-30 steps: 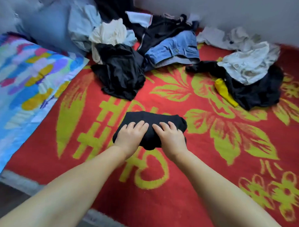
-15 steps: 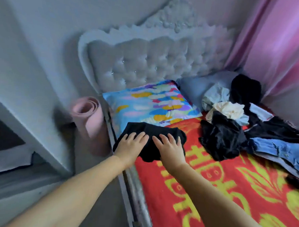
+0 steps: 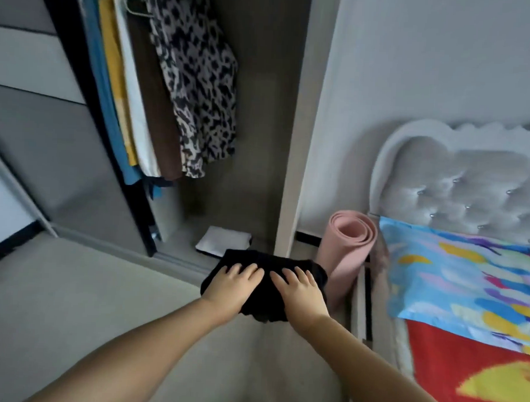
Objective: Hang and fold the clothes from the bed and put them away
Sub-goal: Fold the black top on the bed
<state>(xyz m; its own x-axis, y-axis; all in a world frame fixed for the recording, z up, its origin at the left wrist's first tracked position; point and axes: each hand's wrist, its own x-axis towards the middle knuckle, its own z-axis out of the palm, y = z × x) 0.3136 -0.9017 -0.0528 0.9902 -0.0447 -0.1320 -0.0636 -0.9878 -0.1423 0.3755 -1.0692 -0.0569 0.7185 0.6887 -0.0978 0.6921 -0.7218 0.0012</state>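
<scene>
We carry one folded black garment (image 3: 263, 287) in mid-air above the floor, in front of the open wardrobe (image 3: 255, 115). Left hand (image 3: 234, 286) and right hand (image 3: 297, 290) lie side by side on top of it, fingers spread over the upper face. Thumbs are hidden underneath, so presumably a pinch grasp on both sides; nothing else supports the bundle.

Progress, judged from this view: this garment is folded and off the bed, not yet stowed. Beyond the grip, a white folded item (image 3: 224, 241) already sits on the wardrobe floor, likely the spot for stacking. Above and beyond the grip, several garments hang on the rail, including a leopard-print piece (image 3: 196, 85), with brown, white, yellow and blue ones to its left. What remains on the bed cannot be told; only its head end shows.

Room: grey floor (image 3: 102, 291) below the grip. Just right of the grip, a rolled pink mat (image 3: 348, 250) stands upright against the wall. Farther right, the bed with tufted white headboard (image 3: 459, 179), multicoloured pillow (image 3: 467, 276) and red-and-yellow blanket (image 3: 477, 380).
</scene>
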